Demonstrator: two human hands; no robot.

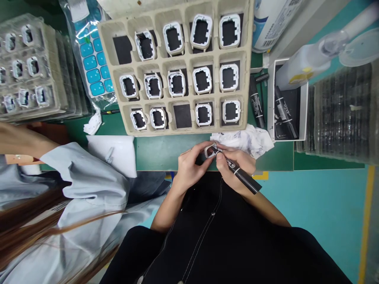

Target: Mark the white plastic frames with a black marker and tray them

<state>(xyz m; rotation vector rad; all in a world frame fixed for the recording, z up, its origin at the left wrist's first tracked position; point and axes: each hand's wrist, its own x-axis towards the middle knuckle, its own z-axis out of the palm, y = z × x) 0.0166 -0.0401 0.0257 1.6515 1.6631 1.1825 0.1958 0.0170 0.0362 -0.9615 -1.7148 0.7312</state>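
Frame (206,150), small and pale-rimmed, was pinched in the left hand (188,165) near centre toward four o'clock, partly covered by fingers; the right hand (245,158) gripped a black marker (246,181), its tip hard to distinguish. "Ma" showed on the barrel. At one o'clock, a blue-and-white container (268,27), cut off, bore illegible print.

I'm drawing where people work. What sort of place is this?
Probably a factory: see the beige moulded tray of squarish white frames, the stacked translucent plastic trays, and the black marker pen.
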